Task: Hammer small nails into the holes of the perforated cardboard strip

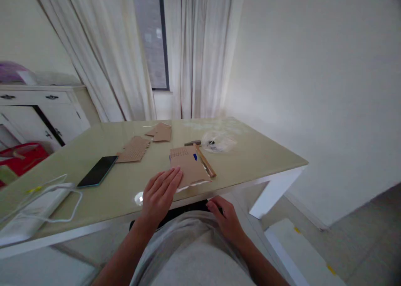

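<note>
My left hand [161, 192] lies flat on the table's near edge, fingers stretched out, its fingertips touching the near corner of a brown cardboard sheet [188, 165]. A small hammer with a wooden handle [204, 159] lies along the sheet's right side. My right hand [226, 219] hangs below the table edge [275, 175] by my lap, fingers loosely curled on something dark that I cannot make out.
More cardboard pieces [134, 149] [161, 132] lie farther back. A black phone [98, 171] sits to the left, a white device with a cable [40, 202] at the left edge. A clear plastic bag [216, 143] holds small parts. Cabinet and curtains stand behind.
</note>
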A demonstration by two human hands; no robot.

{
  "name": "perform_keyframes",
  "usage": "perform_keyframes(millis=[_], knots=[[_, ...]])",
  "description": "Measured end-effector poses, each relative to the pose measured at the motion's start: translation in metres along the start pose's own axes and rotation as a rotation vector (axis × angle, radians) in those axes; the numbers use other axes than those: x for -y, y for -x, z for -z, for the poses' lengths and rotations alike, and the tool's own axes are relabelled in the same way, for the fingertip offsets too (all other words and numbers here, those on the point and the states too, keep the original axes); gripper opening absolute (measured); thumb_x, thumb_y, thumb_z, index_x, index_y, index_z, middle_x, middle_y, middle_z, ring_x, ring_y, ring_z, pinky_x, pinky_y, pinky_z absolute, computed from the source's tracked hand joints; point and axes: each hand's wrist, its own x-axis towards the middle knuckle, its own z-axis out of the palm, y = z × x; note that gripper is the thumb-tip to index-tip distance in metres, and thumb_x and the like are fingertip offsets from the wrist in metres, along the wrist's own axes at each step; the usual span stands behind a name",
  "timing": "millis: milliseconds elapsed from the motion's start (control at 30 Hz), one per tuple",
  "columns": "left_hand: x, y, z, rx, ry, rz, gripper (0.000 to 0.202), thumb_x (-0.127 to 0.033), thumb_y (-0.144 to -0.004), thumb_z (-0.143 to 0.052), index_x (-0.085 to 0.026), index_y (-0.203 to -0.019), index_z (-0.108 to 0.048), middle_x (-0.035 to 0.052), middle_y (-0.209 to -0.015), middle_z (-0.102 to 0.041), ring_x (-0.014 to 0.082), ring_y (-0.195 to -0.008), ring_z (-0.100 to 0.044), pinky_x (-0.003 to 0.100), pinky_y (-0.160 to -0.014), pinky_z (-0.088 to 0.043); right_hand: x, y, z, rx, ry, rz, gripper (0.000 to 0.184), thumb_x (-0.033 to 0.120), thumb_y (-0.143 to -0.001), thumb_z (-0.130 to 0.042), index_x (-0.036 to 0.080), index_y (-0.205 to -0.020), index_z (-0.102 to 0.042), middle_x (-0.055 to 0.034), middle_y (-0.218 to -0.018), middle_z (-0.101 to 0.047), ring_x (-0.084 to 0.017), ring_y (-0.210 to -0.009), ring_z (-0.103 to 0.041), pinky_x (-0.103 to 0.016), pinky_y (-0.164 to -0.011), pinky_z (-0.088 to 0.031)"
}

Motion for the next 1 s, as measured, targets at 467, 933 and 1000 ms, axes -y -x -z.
perform_keyframes(millis=[467,933,1000], knots=[[-0.046,0.022,0.031,-0.191,0.274,0.041,0.052,-0.013,-0.104,-0.073,-0.026,-0.154,-0.063,0.0097,-0.161,-0.067,0.0245,-0.143,-0.066,0.042,-0.119,-0.058,0.125,0.006,0.019,0.002,-0.764,-0.28,0.055,0.054,-0.071,-0.105,0.02,-0.108,-0.083,-0.0105,-0.103,-0.09,-0.034,-0.1,-0.086,-0.042,-0.087,-0.068],[-0.035,-0.008,0.052,-0.095,0.751,0.523,0.012,-0.03,-0.108,-0.073,-0.026,-0.103,-0.083,0.0041,-0.097,-0.08,0.0165,-0.087,-0.075,0.025,-0.076,-0.06,0.144,0.015,-0.001,0.147,-0.814,-0.323,0.049,0.048,-0.068,-0.107,0.02,-0.101,-0.084,-0.0065,-0.094,-0.09,-0.025,-0.081,-0.085,-0.033,-0.072,-0.067],[-0.034,-0.006,0.049,-0.087,0.796,0.549,0.009,-0.03,-0.106,-0.076,-0.026,-0.103,-0.083,0.0044,-0.097,-0.08,0.0172,-0.088,-0.076,0.026,-0.077,-0.061,0.144,0.016,0.001,0.13,-0.813,-0.323,0.051,0.049,-0.067,-0.108,0.019,-0.102,-0.085,-0.0068,-0.093,-0.09,-0.025,-0.079,-0.085,-0.033,-0.072,-0.067]])
